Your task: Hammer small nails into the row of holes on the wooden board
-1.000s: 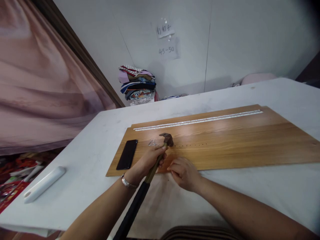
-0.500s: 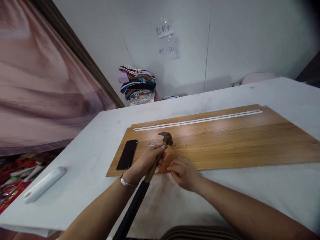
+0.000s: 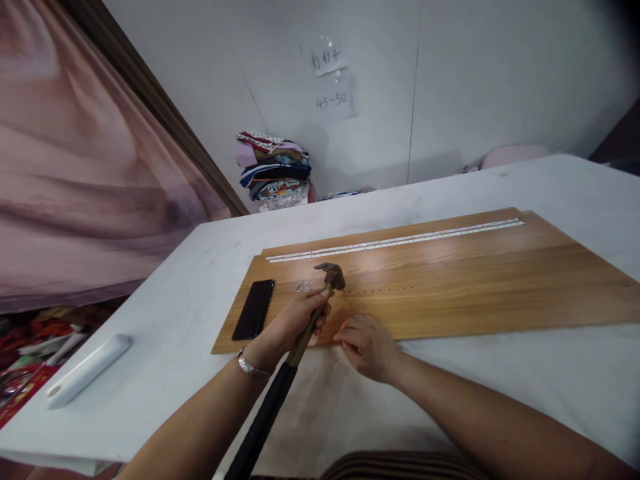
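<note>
My left hand [image 3: 300,313] is wrapped round the upper handle of a claw hammer [image 3: 270,407], close below its head. The hammer's head rests on or just above a wooden board [image 3: 465,273], with the black grip slanting back toward me. Curled at the board's near edge, my right hand [image 3: 367,347] has its fingers folded in; whether anything is inside them is hidden. A row of small dark dots, perhaps nail heads [image 3: 385,290], runs right from the hammer head. Several loose nails [image 3: 303,286] lie left of the hammer head.
A black phone [image 3: 254,310] lies on the board's left end. Two white measuring strips [image 3: 395,241] run along its far side. On the white-covered table [image 3: 165,327] lies a white rounded object [image 3: 89,371]. Folded cloths [image 3: 275,167] are stacked by the wall, and a pink curtain [image 3: 90,167] hangs left.
</note>
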A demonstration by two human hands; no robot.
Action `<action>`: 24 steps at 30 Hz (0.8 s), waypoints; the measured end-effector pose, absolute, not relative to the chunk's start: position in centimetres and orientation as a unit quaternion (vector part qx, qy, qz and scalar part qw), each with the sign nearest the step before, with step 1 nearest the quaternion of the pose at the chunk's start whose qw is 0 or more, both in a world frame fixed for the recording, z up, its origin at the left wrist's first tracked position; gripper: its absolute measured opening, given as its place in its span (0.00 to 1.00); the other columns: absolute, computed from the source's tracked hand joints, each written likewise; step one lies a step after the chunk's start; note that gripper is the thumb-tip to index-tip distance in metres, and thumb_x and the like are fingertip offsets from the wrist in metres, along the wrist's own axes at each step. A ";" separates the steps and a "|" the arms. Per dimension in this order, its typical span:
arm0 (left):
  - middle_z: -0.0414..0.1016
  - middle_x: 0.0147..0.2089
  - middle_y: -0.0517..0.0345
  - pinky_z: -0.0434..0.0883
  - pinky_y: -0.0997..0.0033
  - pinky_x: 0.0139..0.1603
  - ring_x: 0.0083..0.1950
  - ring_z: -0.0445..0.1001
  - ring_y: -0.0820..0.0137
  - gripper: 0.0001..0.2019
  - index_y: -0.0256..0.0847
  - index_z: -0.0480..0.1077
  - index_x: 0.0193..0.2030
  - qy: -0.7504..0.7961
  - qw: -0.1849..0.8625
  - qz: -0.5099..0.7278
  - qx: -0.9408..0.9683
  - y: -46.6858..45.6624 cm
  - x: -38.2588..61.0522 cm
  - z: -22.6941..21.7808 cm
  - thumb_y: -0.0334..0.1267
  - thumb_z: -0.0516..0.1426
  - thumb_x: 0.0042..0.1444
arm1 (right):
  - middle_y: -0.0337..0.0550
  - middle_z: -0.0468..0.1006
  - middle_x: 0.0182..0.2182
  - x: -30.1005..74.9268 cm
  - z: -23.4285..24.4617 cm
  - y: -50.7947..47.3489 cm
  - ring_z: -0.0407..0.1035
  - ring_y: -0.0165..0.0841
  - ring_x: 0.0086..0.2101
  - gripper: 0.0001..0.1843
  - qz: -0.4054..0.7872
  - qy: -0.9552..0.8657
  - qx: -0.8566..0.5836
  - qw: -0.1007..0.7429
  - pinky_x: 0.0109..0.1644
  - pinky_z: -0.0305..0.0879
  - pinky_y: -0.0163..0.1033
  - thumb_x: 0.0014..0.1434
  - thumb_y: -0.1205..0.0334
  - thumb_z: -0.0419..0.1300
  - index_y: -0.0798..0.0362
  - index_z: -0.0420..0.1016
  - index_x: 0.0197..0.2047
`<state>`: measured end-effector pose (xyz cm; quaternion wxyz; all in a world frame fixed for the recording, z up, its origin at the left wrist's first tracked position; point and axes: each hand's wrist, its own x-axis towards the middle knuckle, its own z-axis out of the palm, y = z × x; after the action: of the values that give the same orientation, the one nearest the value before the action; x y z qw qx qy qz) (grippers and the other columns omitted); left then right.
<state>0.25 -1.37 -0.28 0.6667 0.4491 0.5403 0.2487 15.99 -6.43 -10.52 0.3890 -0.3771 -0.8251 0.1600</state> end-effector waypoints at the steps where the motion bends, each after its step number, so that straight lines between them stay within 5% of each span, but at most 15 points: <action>1: 0.65 0.25 0.64 0.57 0.80 0.17 0.18 0.60 0.81 0.15 0.38 0.65 0.41 0.539 0.667 0.249 0.451 -1.4 0.2 -0.3 0.47 0.58 0.52 | 0.42 0.77 0.30 16.0 -10.5 -6.4 0.68 0.35 0.34 0.11 0.160 -0.824 -0.379 0.389 0.37 0.62 0.39 0.53 0.73 0.55 0.53 0.77 0.35; 24: 0.65 0.25 0.64 0.57 0.81 0.15 0.17 0.60 0.81 0.17 0.37 0.66 0.41 0.552 0.665 0.239 0.442 -1.3 0.5 -0.8 0.48 0.58 0.52 | 0.44 0.77 0.32 15.9 -10.8 -6.5 0.69 0.36 0.35 0.11 0.165 -0.817 -0.381 0.401 0.39 0.63 0.40 0.54 0.73 0.55 0.52 0.77 0.36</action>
<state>0.48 -1.30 -0.82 0.6655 0.4417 0.5520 0.2393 15.87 -6.49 -10.79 0.4008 -0.3807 -0.8169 0.1648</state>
